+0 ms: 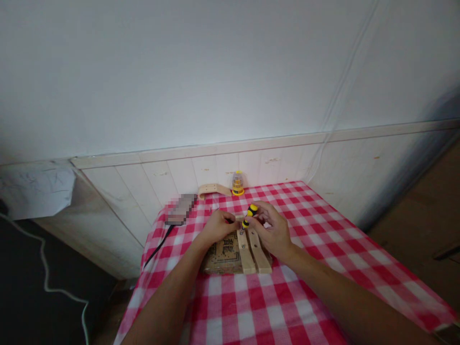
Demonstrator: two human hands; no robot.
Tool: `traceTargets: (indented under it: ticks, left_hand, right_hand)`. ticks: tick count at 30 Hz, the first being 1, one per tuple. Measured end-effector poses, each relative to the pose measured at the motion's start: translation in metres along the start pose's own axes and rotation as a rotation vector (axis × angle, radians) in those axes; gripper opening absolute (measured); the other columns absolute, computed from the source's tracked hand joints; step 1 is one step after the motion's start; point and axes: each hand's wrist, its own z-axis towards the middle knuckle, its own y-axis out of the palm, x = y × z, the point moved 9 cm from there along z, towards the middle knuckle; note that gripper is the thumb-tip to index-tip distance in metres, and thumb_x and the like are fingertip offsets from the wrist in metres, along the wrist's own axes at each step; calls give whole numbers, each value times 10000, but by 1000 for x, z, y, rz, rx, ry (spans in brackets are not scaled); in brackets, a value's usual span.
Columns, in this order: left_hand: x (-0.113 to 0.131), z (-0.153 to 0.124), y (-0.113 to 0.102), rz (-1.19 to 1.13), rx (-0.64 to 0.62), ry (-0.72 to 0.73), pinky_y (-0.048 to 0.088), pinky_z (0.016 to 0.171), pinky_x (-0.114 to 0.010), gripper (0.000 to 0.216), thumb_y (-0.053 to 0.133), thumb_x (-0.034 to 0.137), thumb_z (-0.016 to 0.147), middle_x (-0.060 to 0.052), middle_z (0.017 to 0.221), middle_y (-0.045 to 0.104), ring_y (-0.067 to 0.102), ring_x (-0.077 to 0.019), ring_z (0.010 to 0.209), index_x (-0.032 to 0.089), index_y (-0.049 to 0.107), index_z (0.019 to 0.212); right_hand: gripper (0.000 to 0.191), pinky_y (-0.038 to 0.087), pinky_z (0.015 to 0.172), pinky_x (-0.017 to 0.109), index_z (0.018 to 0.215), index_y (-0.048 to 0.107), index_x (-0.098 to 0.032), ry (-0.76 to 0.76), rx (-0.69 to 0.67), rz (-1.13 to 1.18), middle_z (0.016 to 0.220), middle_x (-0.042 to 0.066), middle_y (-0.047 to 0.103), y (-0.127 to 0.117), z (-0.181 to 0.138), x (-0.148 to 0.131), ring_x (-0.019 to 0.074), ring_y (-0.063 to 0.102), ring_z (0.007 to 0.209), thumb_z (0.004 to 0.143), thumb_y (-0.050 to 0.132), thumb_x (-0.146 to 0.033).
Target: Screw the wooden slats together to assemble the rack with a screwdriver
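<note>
My right hand (pixel 273 229) is closed around a yellow and black screwdriver (pixel 252 210), tilted with its tip down at the far end of a pale wooden strip (pixel 247 252). Dark screws or screw holes show along this strip. At the same end, my left hand (pixel 220 226) has its fingers bent in against the wood, close to the screwdriver's tip. A second wooden strip (pixel 261 253) lies alongside on the right. Both rest on a brown taped package (pixel 221 256) with dark printing, partly hidden by my left hand.
A red and white checked cloth (pixel 230 306) covers the table. Toward the wall are a curved wooden piece (pixel 214 188), a clear and yellow screwdriver-bit container (pixel 237 183), and a blurred-out flat device (pixel 181 209) with a black strap (pixel 158 246). A white cable (pixel 45 268) hangs at left.
</note>
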Motion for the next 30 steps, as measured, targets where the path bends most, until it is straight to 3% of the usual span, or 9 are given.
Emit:
traceTargets:
  ticks: [14,19,30]
  left_hand:
    - [-1,0,-1,6,10,-6,252,493,-217,338,661,426,773,41,531,475,371,-77,507,109,706,668]
    - [1,0,-1,-1,12,17,274,511,-213,325,658,415,776,34,545,499,388,-80,523,109,713,682]
    - [0,0,-1,5,12,14,228,489,-220,349,655,413,780,58,514,389,320,-68,501,122,623,589]
  right_hand:
    - [327,530,605,260,1110,595,-229,11,37,-2,826,11,674,-3,2,-2,153,643,674,839,737,-343]
    - [319,566,640,283,1151,576,-241,0,-2,-9,919,38,672,-1,-2,-1,170,681,726,866,701,-311]
    - [333,595,699,301,1195,537,-252,0,-29,57,961,46,720,3,-3,-3,194,741,830,886,660,-243]
